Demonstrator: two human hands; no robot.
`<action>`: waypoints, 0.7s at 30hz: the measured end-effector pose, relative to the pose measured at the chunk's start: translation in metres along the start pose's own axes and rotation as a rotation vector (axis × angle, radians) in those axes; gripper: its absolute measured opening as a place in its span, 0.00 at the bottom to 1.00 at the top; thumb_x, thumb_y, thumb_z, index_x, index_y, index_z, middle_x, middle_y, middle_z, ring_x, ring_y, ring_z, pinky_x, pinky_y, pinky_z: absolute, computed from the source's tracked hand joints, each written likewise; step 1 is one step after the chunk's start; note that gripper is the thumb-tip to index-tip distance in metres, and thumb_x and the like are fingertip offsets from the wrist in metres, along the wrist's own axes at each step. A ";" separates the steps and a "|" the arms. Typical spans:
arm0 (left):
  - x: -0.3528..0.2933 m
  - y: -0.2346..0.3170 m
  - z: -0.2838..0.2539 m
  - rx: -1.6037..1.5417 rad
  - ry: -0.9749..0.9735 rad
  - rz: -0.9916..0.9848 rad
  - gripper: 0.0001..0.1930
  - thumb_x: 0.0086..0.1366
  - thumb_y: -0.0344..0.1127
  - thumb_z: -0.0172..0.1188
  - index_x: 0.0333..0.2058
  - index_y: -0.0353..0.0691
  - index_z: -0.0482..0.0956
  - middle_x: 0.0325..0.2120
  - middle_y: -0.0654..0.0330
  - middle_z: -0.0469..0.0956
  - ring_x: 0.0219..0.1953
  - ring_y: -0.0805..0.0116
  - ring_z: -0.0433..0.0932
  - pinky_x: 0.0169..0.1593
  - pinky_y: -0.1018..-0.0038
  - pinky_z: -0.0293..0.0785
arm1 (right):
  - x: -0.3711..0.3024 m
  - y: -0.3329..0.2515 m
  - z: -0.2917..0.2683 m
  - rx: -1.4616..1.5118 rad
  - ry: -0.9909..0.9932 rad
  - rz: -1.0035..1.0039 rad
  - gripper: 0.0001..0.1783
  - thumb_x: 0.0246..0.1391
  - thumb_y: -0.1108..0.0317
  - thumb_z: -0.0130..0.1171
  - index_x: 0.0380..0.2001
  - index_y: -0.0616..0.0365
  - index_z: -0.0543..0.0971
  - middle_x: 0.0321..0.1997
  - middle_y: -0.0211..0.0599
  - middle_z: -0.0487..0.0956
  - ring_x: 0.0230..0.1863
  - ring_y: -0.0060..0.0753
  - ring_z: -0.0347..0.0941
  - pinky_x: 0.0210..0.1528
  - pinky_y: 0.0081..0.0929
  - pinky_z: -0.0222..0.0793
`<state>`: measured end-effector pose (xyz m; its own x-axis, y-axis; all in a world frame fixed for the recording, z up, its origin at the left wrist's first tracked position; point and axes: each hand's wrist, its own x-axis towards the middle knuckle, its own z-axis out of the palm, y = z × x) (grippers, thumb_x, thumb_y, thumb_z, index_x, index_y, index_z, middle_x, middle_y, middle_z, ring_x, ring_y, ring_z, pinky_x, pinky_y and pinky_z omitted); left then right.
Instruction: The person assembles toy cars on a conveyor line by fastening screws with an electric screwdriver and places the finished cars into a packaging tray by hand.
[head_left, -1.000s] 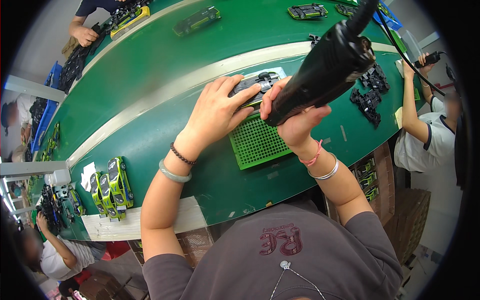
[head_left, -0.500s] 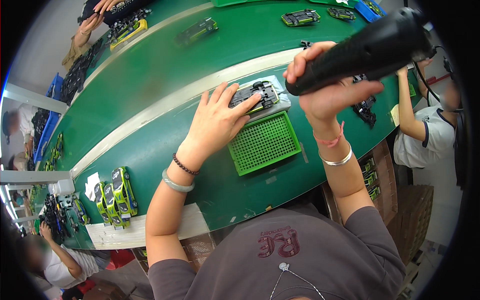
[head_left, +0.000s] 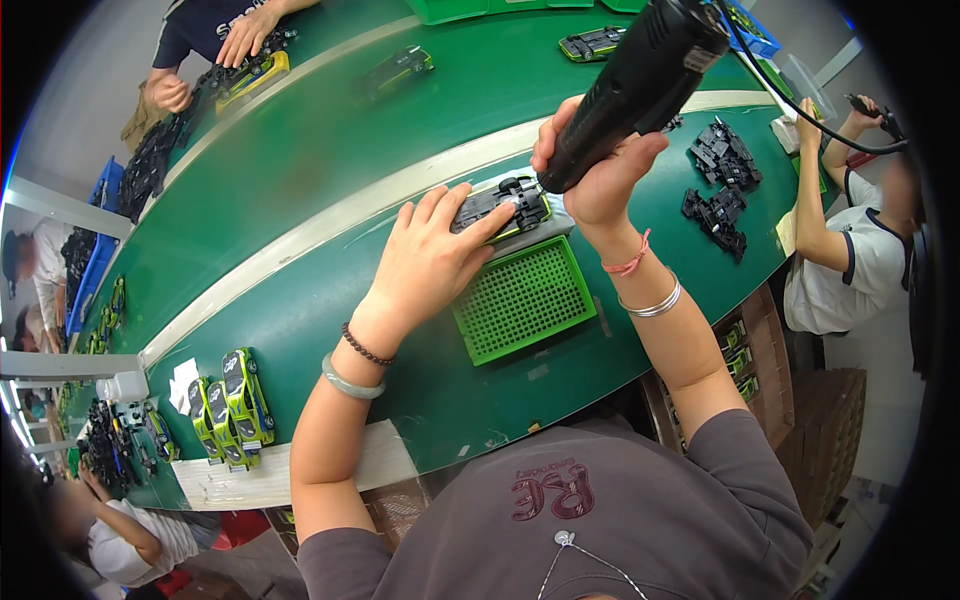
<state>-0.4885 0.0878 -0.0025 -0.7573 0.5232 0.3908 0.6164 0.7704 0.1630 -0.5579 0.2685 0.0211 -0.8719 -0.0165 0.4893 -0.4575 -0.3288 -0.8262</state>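
Observation:
A toy car (head_left: 499, 209) lies upside down, its black underside and wheels facing up, on a light pad. My left hand (head_left: 425, 255) steadies it from the left, with the index finger across the underside and the thumb along the near side. My right hand (head_left: 600, 188) is wrapped round a black electric screwdriver (head_left: 640, 85) with a cord. The screwdriver's lower end is at the car's right end; its tip is hidden, so contact cannot be told. Just nearer to me sits a green perforated basket (head_left: 525, 300).
Black chassis parts (head_left: 722, 185) lie to the right. Several green toy cars (head_left: 235, 405) stand at the left near edge. A pale rail (head_left: 300, 240) divides my bench from the green belt (head_left: 330, 130), which carries more cars. Co-workers sit at both sides and across.
My right hand has brought the screwdriver left and turned it more upright, its lower end now by the car. My left hand stays on the car, barely shifted.

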 end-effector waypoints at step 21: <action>0.000 -0.005 0.005 -0.069 0.030 0.012 0.24 0.56 0.38 0.59 0.53 0.58 0.70 0.46 0.51 0.68 0.49 0.51 0.67 0.49 0.60 0.65 | 0.006 0.004 0.012 0.080 0.066 -0.007 0.46 0.49 0.24 0.31 0.22 0.64 0.70 0.13 0.35 0.70 0.14 0.24 0.68 0.17 0.19 0.63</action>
<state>-0.4921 0.0859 -0.0076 -0.7438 0.5200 0.4199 0.6393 0.7367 0.2202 -0.5628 0.2558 0.0236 -0.8795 0.0472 0.4735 -0.4504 -0.4033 -0.7965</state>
